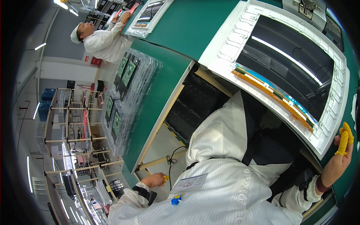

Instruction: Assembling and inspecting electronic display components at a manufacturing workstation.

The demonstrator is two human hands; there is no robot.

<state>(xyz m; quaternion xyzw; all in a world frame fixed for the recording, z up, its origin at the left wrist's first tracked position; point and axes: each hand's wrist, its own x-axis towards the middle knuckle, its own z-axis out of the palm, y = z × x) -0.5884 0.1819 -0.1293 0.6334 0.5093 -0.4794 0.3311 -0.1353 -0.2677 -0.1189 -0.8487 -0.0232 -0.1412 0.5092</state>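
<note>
A white plastic frame (219,56) with a dark glossy display panel (285,63) lies on the green bench in front of me. An orange and blue strip of flex circuits (275,97) runs along the panel's near edge. My right hand (343,144), with yellow finger cots, is beside the frame's near right corner. Its fingers are apart and nothing shows in them; whether they touch the frame I cannot tell. My left hand (153,180) is low at my left side, away from the bench top. Its fingers look curled, with yellow at the tips, and no held thing shows.
Stacked clear plastic trays (131,86) with green circuit boards stand on the left bench. A person in white (108,45) works at the far left, near another wrapped panel (148,17). A black cable (171,159) hangs near my left hand. Shelving racks (75,116) stand beyond.
</note>
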